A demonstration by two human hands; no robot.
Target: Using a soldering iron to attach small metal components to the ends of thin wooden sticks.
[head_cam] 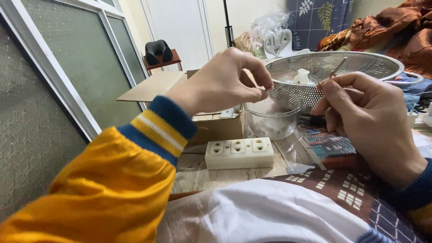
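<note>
My left hand point(225, 81) is raised over a small clear glass bowl point(272, 118), its thumb and forefinger pinched together on something too small to make out. My right hand point(366, 119) is curled at the right and pinches a thin metal piece point(337, 67) that sticks up in front of the metal colander point(360, 67). A white part point(301, 76) lies inside the colander. A white three-socket power strip point(239, 153) rests on the table just below the bowl. Both arms wear yellow sleeves with blue cuffs.
An open cardboard box point(211, 126) stands left of the bowl. A frosted glass door with a white frame point(85, 67) fills the left. A small red stool with a black object point(159, 56) stands behind. Patterned cloth point(355, 193) and white fabric cover my lap.
</note>
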